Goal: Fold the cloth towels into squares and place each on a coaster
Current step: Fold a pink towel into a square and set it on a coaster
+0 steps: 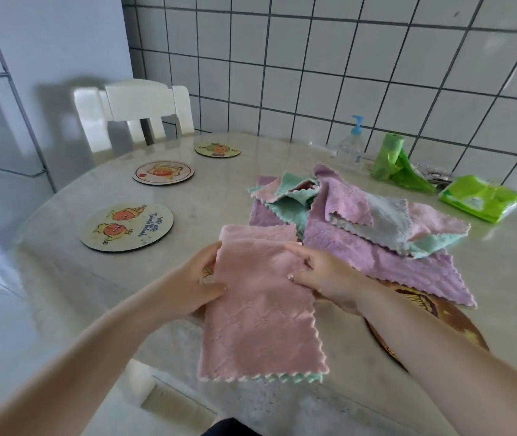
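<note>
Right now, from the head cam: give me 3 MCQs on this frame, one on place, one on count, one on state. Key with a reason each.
1. Where does the pile of unfolded towels lie relative to the pink towel?
A. Far-right of it, on the table
B. On the chair
C. On the nearest bare coaster

2. How many round coasters lie bare on the left of the table?
A. One
B. Three
C. Five

3. How is the pink towel held?
A. Left hand alone
B. Lying untouched
C. Both hands grip its edges

Key:
1 A: the pile sits beyond and right of the pink towel on the table.
2 B: near coaster, middle coaster, far coaster.
3 C: left hand and right hand each pinch a side.
</note>
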### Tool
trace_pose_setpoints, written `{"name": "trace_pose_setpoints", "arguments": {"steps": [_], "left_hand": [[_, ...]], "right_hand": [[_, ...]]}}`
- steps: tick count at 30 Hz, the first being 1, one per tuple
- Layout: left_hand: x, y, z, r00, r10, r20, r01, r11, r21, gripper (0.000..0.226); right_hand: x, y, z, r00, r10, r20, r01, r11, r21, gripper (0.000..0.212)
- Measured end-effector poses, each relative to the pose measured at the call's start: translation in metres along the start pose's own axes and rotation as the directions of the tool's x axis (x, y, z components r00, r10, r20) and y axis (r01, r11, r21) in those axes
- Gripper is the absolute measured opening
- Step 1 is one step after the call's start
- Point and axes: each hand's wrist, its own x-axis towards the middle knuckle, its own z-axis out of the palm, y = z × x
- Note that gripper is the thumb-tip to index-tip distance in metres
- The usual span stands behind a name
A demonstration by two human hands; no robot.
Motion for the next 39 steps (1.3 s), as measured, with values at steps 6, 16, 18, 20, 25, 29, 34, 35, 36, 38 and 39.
{"name": "trace_pose_setpoints", "arguments": {"steps": [6,16,18,20,25,29,34,35,36,38,39], "left_hand": [[-0.019,-0.018,-0.009,0.969,0.191,-0.157,-0.166,0.973,0.157,0.055],[-0.032,-0.044,-0.019,0.788,0.530,0.314,-0.561,0.406,0.722,0.048],[-0.030,-0.045,-0.017,0.762,0.543,0.353,-0.592,0.364,0.719,0.048],[-0.030,-0.043,-0.015,0.741,0.564,0.365,-0.613,0.346,0.710,0.045],[-0.041,-0.046,-0.005,0.664,0.655,0.361,-0.675,0.317,0.666,0.043],[-0.051,-0.051,0.002,0.621,0.695,0.363,-0.709,0.300,0.638,0.033],[-0.062,-0.053,0.015,0.602,0.736,0.309,-0.714,0.322,0.621,0.032],[-0.063,-0.053,0.017,0.598,0.743,0.301,-0.713,0.320,0.624,0.032],[-0.064,-0.052,0.018,0.595,0.748,0.294,-0.712,0.319,0.626,0.032],[-0.064,-0.051,0.020,0.600,0.755,0.264,-0.708,0.348,0.615,0.029],[-0.065,-0.050,0.021,0.612,0.755,0.235,-0.702,0.382,0.601,0.025]], "right_hand": [[-0.015,0.012,-0.008,0.997,-0.064,-0.046,0.063,0.998,-0.005,0.053],[-0.052,0.038,0.002,0.843,-0.514,0.157,0.511,0.675,-0.533,0.044],[-0.051,0.040,0.003,0.812,-0.566,0.143,0.538,0.630,-0.560,0.036],[-0.053,0.039,0.003,0.789,-0.602,0.123,0.548,0.599,-0.584,0.032],[-0.061,0.042,-0.001,0.770,-0.628,0.113,0.547,0.557,-0.626,0.027],[-0.064,0.048,-0.001,0.731,-0.668,0.139,0.554,0.461,-0.693,0.024],[-0.073,0.045,0.006,0.705,-0.698,0.124,0.571,0.455,-0.683,0.016],[-0.074,0.045,0.008,0.710,-0.693,0.128,0.575,0.465,-0.673,0.014],[-0.076,0.045,0.009,0.714,-0.688,0.128,0.579,0.478,-0.661,0.013],[-0.080,0.044,0.012,0.735,-0.671,0.095,0.574,0.544,-0.612,0.008],[-0.083,0.043,0.012,0.751,-0.658,0.061,0.561,0.586,-0.585,0.009]]}}
